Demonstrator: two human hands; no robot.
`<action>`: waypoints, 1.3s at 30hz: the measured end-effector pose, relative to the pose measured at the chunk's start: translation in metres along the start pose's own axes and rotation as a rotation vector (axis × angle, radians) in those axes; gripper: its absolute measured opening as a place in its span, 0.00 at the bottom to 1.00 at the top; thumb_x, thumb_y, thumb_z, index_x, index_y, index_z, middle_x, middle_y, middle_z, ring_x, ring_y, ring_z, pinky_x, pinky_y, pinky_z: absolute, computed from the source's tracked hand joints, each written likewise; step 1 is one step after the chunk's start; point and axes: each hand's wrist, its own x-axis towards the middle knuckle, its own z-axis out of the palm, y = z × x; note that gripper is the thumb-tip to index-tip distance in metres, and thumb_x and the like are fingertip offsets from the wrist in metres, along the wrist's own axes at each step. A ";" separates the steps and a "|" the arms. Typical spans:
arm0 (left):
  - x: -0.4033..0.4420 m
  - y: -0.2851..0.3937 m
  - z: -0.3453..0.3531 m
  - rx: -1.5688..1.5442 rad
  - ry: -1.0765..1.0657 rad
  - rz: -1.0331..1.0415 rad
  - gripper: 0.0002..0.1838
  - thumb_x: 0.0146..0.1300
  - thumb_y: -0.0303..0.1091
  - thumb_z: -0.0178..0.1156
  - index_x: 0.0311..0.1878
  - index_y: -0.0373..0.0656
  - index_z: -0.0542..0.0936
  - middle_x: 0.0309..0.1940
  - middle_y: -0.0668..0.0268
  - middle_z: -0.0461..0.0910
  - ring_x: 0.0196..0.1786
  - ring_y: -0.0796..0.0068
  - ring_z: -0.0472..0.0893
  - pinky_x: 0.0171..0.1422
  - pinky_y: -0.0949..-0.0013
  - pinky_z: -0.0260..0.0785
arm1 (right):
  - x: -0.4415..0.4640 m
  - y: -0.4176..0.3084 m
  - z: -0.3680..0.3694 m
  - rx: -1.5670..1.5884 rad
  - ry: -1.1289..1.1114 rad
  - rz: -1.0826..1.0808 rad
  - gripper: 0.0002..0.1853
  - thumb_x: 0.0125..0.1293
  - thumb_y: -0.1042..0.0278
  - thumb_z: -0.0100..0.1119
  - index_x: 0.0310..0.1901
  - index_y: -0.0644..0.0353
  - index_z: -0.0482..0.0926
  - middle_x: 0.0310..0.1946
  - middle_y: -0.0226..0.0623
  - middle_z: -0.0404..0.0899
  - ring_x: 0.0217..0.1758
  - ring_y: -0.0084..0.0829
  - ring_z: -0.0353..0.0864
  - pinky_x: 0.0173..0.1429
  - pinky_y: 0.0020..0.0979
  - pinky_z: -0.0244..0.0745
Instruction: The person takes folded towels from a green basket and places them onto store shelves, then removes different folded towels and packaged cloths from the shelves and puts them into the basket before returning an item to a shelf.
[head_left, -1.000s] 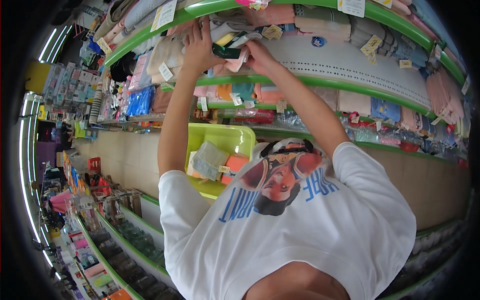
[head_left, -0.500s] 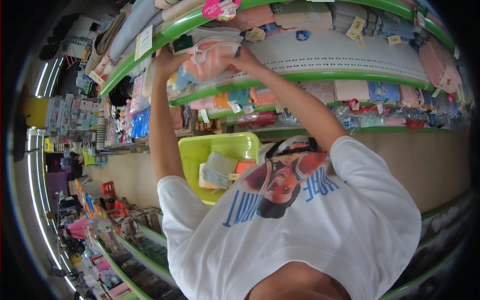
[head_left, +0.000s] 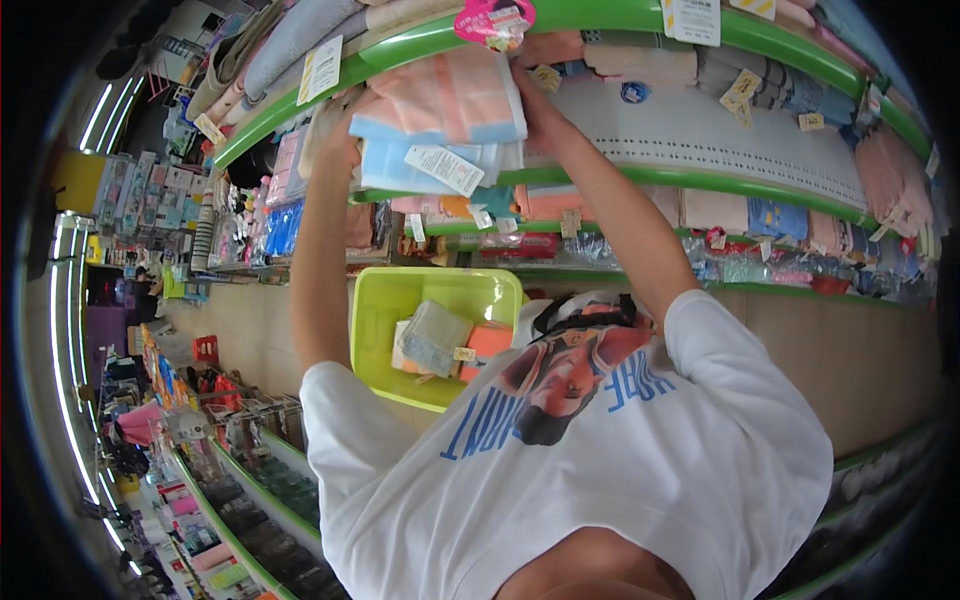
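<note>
Both of the person's hands are grasping the folded towels (head_left: 440, 105), peach check above pale blue, one hand at either end. The left hand (head_left: 342, 155) grips the left end and the right hand (head_left: 537, 112) presses the right edge; most fingertips are tucked out of sight, so I can't tell how hard they squeeze. A white tag (head_left: 445, 168) dangles off the front of the towels, which are up at shelf level, above the lime-green basket (head_left: 440, 274).

By my reading, the handling is partway through: a grey folded piece (head_left: 435, 338) and an orange one (head_left: 488, 340) already lie inside the basket, while the towels remain in hand, not yet let go.

Up and to the right of the basket runs a perforated shelf (head_left: 690, 125) bearing a round blue sticker (head_left: 634, 93), with grey towels (head_left: 738, 70) along its back. Over the basket's far side, the upper green shelf edge (head_left: 590, 12) and its pink tag (head_left: 496, 22) hang close above the towels, probably crowding any lift.
</note>
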 end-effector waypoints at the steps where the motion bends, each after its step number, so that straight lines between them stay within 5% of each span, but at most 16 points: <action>1: 0.006 -0.009 -0.006 -0.111 -0.022 0.036 0.20 0.67 0.41 0.59 0.57 0.41 0.76 0.48 0.59 0.81 0.45 0.64 0.84 0.45 0.65 0.81 | -0.011 -0.014 0.016 0.004 0.057 0.047 0.41 0.67 0.28 0.43 0.69 0.55 0.64 0.64 0.39 0.72 0.64 0.35 0.74 0.66 0.42 0.71; 4: 0.002 -0.046 -0.010 -0.366 -0.141 0.020 0.20 0.67 0.42 0.58 0.58 0.40 0.76 0.49 0.58 0.81 0.46 0.64 0.83 0.47 0.64 0.81 | -0.013 -0.012 0.015 -0.096 0.068 0.109 0.42 0.68 0.26 0.37 0.69 0.54 0.65 0.64 0.39 0.72 0.64 0.36 0.75 0.66 0.42 0.72; 7: -0.006 -0.066 -0.007 -0.556 -0.338 -0.119 0.21 0.68 0.42 0.58 0.58 0.40 0.76 0.50 0.58 0.81 0.48 0.65 0.83 0.48 0.62 0.80 | -0.003 -0.016 -0.005 0.068 0.005 0.205 0.42 0.67 0.27 0.41 0.69 0.55 0.65 0.64 0.39 0.72 0.63 0.37 0.75 0.66 0.42 0.71; 11: -0.010 -0.077 -0.006 -0.692 -0.575 -0.291 0.21 0.69 0.43 0.57 0.58 0.39 0.76 0.51 0.57 0.80 0.50 0.66 0.82 0.51 0.61 0.80 | 0.005 -0.015 -0.026 -0.095 0.145 0.336 0.50 0.59 0.22 0.49 0.69 0.59 0.63 0.65 0.44 0.71 0.63 0.37 0.75 0.68 0.41 0.69; 13: -0.008 -0.082 -0.008 -0.607 -0.511 -0.245 0.21 0.69 0.43 0.57 0.58 0.39 0.76 0.52 0.56 0.80 0.51 0.66 0.82 0.52 0.60 0.79 | -0.002 -0.019 -0.017 -0.217 0.142 0.296 0.53 0.56 0.20 0.51 0.70 0.60 0.62 0.66 0.45 0.69 0.64 0.37 0.73 0.70 0.40 0.66; 17: -0.005 -0.101 -0.007 -0.253 0.017 0.129 0.24 0.71 0.50 0.52 0.60 0.42 0.74 0.51 0.59 0.80 0.50 0.67 0.82 0.55 0.65 0.79 | 0.005 -0.025 -0.016 -0.172 0.141 0.233 0.50 0.60 0.23 0.50 0.71 0.59 0.61 0.67 0.44 0.69 0.66 0.36 0.72 0.71 0.38 0.64; 20: -0.003 -0.105 -0.004 -0.335 0.182 0.265 0.23 0.70 0.49 0.54 0.59 0.42 0.75 0.51 0.60 0.80 0.51 0.69 0.81 0.56 0.65 0.78 | 0.005 -0.015 -0.019 -0.161 0.091 0.210 0.45 0.63 0.26 0.48 0.70 0.57 0.63 0.67 0.42 0.69 0.67 0.37 0.70 0.71 0.40 0.65; 31: -0.053 -0.102 0.012 -0.666 0.092 0.363 0.24 0.67 0.51 0.56 0.59 0.44 0.76 0.49 0.62 0.81 0.49 0.69 0.82 0.55 0.67 0.77 | -0.016 0.070 -0.010 0.112 0.064 0.361 0.39 0.70 0.32 0.38 0.68 0.58 0.65 0.66 0.49 0.68 0.70 0.48 0.67 0.73 0.52 0.61; 34: -0.058 -0.105 0.016 -0.690 0.093 0.368 0.24 0.67 0.51 0.57 0.58 0.44 0.76 0.49 0.62 0.82 0.49 0.69 0.82 0.55 0.67 0.77 | -0.021 0.086 -0.015 0.496 -0.588 0.757 0.38 0.70 0.34 0.37 0.67 0.60 0.65 0.67 0.52 0.67 0.69 0.53 0.66 0.74 0.59 0.57; 39: -0.067 -0.111 0.020 -0.702 0.095 0.354 0.25 0.66 0.52 0.58 0.58 0.45 0.76 0.48 0.63 0.82 0.48 0.68 0.82 0.55 0.68 0.77 | -0.041 0.066 0.017 0.327 -0.244 0.507 0.41 0.67 0.31 0.39 0.67 0.61 0.66 0.67 0.55 0.65 0.68 0.55 0.66 0.74 0.59 0.55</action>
